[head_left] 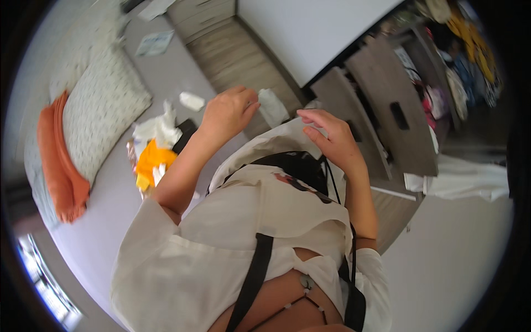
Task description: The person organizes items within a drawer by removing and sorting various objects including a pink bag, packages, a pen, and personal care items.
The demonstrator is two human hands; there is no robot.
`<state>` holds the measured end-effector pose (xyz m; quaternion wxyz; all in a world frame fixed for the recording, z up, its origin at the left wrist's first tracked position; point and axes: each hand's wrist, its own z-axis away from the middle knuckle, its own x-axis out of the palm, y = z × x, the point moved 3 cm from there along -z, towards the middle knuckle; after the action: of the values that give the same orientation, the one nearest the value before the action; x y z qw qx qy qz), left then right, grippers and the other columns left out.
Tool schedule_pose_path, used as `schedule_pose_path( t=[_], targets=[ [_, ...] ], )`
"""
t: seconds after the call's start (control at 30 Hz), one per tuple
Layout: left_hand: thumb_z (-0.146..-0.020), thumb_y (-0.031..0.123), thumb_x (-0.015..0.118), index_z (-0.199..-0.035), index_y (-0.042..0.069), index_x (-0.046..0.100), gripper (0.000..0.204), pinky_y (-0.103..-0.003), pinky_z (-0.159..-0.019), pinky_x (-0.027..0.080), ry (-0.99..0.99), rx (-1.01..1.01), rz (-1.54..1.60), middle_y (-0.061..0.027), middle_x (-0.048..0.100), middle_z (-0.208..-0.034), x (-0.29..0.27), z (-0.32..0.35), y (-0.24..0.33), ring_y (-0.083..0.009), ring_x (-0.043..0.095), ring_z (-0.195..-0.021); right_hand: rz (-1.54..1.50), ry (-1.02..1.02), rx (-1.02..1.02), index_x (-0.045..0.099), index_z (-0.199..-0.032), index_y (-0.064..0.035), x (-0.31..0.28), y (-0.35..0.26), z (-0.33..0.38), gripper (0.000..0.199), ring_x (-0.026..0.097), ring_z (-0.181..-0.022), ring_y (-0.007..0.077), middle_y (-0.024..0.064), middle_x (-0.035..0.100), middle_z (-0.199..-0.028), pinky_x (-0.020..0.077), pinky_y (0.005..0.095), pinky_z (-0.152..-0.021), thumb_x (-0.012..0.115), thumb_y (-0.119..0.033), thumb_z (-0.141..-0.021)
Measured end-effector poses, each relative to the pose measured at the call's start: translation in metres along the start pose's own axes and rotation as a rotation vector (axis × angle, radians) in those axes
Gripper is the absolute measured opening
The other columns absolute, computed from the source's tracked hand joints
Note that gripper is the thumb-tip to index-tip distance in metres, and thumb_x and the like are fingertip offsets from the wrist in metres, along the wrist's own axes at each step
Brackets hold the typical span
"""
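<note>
My left hand [227, 110] is raised over the bed's edge, its fingers loosely bent and nothing seen in them. Some of its fingertips are turned away from view. Opposite it, my right hand [332, 138] hovers with the fingers stretched out and the thumb apart, holding nothing. Just beyond the gap between both hands is a pale, whitish soft thing [272, 108], perhaps a bag or folded cloth; its kind is unclear. A small white packet [192, 100] lies on the bed beside my left hand. Below my hands are my off-white top and a black printed area [293, 169].
On the bed [110, 232] at left lie a spotted pillow [105, 105], a rolled orange cloth [61, 166], and a heap with a yellow-orange cloth [155, 163] and white pieces. Grey-brown drawers [392, 105] stand pulled out at right, near shelves of clothes [470, 61]. A white cloth [470, 177] hangs there.
</note>
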<state>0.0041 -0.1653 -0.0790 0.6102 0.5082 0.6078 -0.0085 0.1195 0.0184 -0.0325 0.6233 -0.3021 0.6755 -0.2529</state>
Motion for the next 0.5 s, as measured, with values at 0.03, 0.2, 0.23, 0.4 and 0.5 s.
schedule_pose_path(
  t=[0.03, 0.2, 0.23, 0.4, 0.5],
  targets=[
    [-0.08, 0.017, 0.057, -0.083, 0.008, 0.058, 0.01, -0.035, -0.063, 0.046, -0.019, 0.061, -0.012, -0.0078, 0.059, -0.081, 0.004, -0.014, 0.013, -0.0268, 0.059, -0.074, 0.044, 0.1, -0.005, 0.057, -0.106, -0.0042, -0.016, 0.003, 0.006, 0.026, 0.057, -0.092, 0.0278, 0.0115, 0.06, -0.102, 0.0452, 0.0334, -0.079, 0.057, -0.014, -0.082],
    [-0.077, 0.008, 0.059, -0.086, 0.006, 0.059, 0.009, -0.035, -0.063, 0.045, -0.081, 0.328, 0.187, -0.0088, 0.058, -0.082, 0.032, -0.086, 0.084, -0.0289, 0.057, -0.077, 0.586, 0.714, 0.082, 0.059, -0.093, -0.0049, -0.094, 0.015, 0.035, 0.02, 0.051, -0.104, 0.0298, 0.0116, 0.053, -0.115, 0.041, 0.0365, -0.085, 0.064, -0.009, -0.073],
    [-0.077, 0.007, 0.059, -0.087, 0.005, 0.059, 0.01, -0.035, -0.063, 0.045, -0.074, 0.38, 0.221, -0.0089, 0.058, -0.083, 0.035, -0.097, 0.097, -0.029, 0.057, -0.077, 0.646, 0.81, 0.107, 0.057, -0.086, -0.0057, -0.105, 0.017, 0.038, 0.018, 0.048, -0.108, 0.031, 0.0129, 0.049, -0.119, 0.0384, 0.0403, -0.088, 0.066, -0.007, -0.07],
    [-0.076, 0.004, 0.059, -0.087, 0.005, 0.059, 0.011, -0.033, -0.064, 0.045, -0.082, 0.607, 0.358, -0.0087, 0.058, -0.087, 0.054, -0.142, 0.166, -0.0277, 0.057, -0.08, 0.944, 0.99, 0.28, 0.053, -0.083, -0.0064, -0.154, 0.025, 0.055, 0.021, 0.048, -0.104, 0.0308, 0.0135, 0.052, -0.109, 0.0352, 0.044, -0.091, 0.067, -0.008, -0.068],
    [-0.075, 0.0, 0.059, -0.088, 0.005, 0.06, 0.014, -0.031, -0.066, 0.046, -0.055, 0.663, 0.376, -0.0091, 0.059, -0.089, 0.063, -0.157, 0.192, -0.0256, 0.057, -0.082, 0.953, 0.957, 0.354, 0.053, -0.08, -0.0062, -0.159, 0.042, 0.062, 0.021, 0.05, -0.095, 0.0305, 0.0111, 0.053, -0.097, 0.0367, 0.0427, -0.089, 0.068, -0.01, -0.066]
  ],
)
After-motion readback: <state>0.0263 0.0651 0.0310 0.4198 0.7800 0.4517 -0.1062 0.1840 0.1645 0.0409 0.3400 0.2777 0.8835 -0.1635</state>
